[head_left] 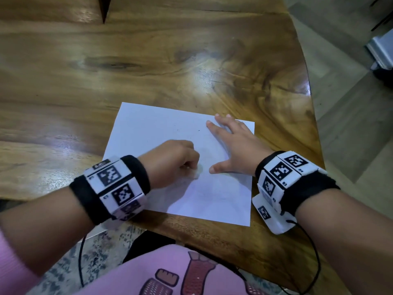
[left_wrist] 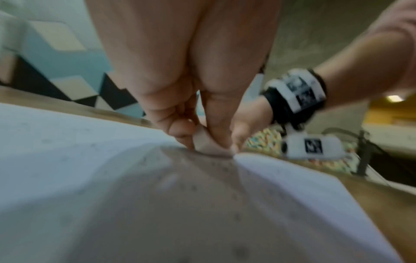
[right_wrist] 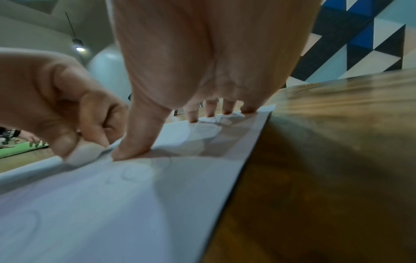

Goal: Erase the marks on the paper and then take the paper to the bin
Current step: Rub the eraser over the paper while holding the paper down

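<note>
A white sheet of paper (head_left: 161, 133) lies on the wooden table (head_left: 148, 60) near its front edge, with faint pencil marks and small dark crumbs on it. My left hand (head_left: 176, 160) pinches a small white eraser (head_left: 196, 174) and presses it on the middle of the sheet; the same eraser (left_wrist: 208, 145) shows between thumb and fingers in the left wrist view, and again as the eraser (right_wrist: 84, 154) in the right wrist view. My right hand (head_left: 231, 143) lies flat with spread fingers on the paper's (right_wrist: 112, 204) right part. Faint circles show there.
The table's curved right edge (head_left: 312, 116) runs just beyond the paper, with grey floor past it. A grey object (head_left: 380, 50) stands on the floor at far right. A black cable (head_left: 314, 252) hangs from my right wristband. No bin is in view.
</note>
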